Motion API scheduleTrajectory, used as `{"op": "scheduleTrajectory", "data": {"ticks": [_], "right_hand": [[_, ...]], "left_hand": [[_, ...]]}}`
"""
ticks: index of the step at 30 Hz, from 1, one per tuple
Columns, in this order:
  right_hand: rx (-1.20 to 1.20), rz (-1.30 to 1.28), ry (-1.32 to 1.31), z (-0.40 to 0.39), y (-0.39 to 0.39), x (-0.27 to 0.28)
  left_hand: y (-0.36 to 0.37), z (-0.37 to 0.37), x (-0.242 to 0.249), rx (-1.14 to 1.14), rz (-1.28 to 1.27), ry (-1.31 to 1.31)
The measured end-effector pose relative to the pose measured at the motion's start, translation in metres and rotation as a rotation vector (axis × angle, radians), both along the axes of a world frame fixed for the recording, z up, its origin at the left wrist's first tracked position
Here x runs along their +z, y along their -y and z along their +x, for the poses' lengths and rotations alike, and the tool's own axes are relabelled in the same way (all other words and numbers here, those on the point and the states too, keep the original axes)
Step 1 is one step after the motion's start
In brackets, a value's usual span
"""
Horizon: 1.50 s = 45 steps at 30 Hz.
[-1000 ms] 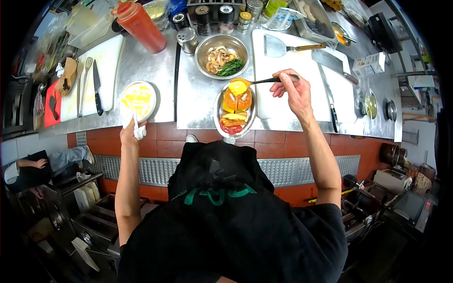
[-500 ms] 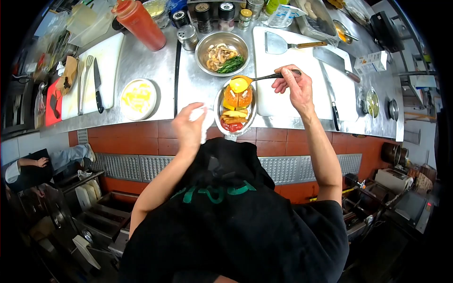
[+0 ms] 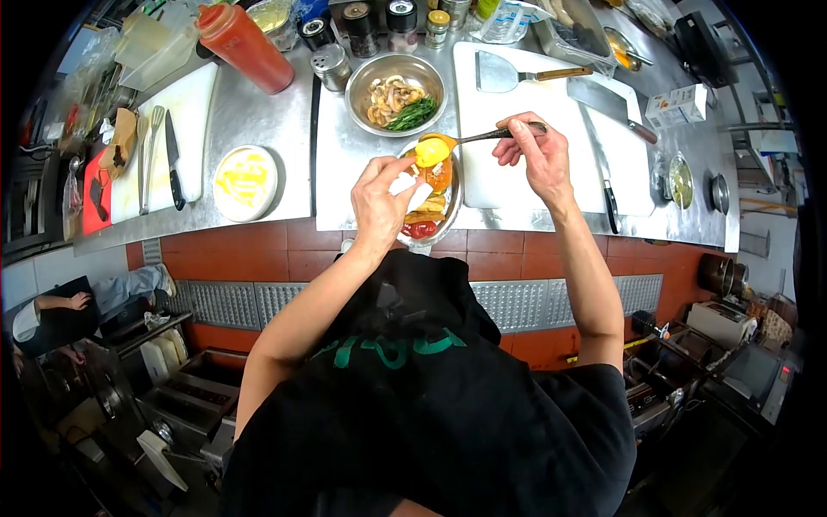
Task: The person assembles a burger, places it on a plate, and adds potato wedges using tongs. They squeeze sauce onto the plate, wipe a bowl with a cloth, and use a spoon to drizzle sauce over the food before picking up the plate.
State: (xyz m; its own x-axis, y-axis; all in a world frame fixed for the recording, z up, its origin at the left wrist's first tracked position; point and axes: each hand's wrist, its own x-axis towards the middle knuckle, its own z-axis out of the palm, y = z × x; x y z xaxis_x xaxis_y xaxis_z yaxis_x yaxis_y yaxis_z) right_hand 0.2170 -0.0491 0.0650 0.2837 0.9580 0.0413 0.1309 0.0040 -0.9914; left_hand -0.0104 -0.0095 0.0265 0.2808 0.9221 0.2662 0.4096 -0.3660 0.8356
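Note:
My right hand [image 3: 536, 155] grips the dark handle of a spoon [image 3: 500, 134]. In the spoon's bowl, over the upper end of the oval plate [image 3: 449, 226], rests a round yellow item [image 3: 432, 152]. My left hand [image 3: 382, 196] pinches a white cloth or paper [image 3: 408, 187] beside the yellow item, above the plate. Partly hidden by that hand are a bun [image 3: 440, 177], fries [image 3: 430, 207] and red sauce [image 3: 419, 230] on the plate. Just behind the plate stands a metal bowl [image 3: 396, 95] with sliced mushrooms and green stalks.
To the left are a white dish [image 3: 245, 183] with yellow contents, a knife [image 3: 173, 155] and a red squeeze bottle [image 3: 245, 49]. A spatula [image 3: 497, 72] and cleaver [image 3: 603, 99] lie on the right board [image 3: 508, 177]. Another person [image 3: 69, 310] is at far left.
My left hand has moved right and up with the white cloth or paper, from beside the plate to over it. My right hand and the spoon have barely moved.

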Motion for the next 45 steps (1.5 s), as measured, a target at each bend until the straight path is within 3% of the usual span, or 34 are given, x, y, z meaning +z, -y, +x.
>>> {"op": "scheduleTrajectory", "data": {"ticks": [24, 29, 45], "right_hand": [[-0.028, -0.040, 0.070, -0.015, 0.002, 0.008], [-0.057, -0.006, 0.175, -0.010, 0.008, 0.009], [-0.169, -0.018, 0.166, -0.017, 0.025, 0.002]], "left_hand": [[-0.007, 0.007, -0.001, -0.133, 0.120, -0.055], [-0.010, 0.007, -0.004, -0.213, 0.192, -0.116], [-0.028, 0.001, -0.008, -0.442, 0.329, -0.301]]}}
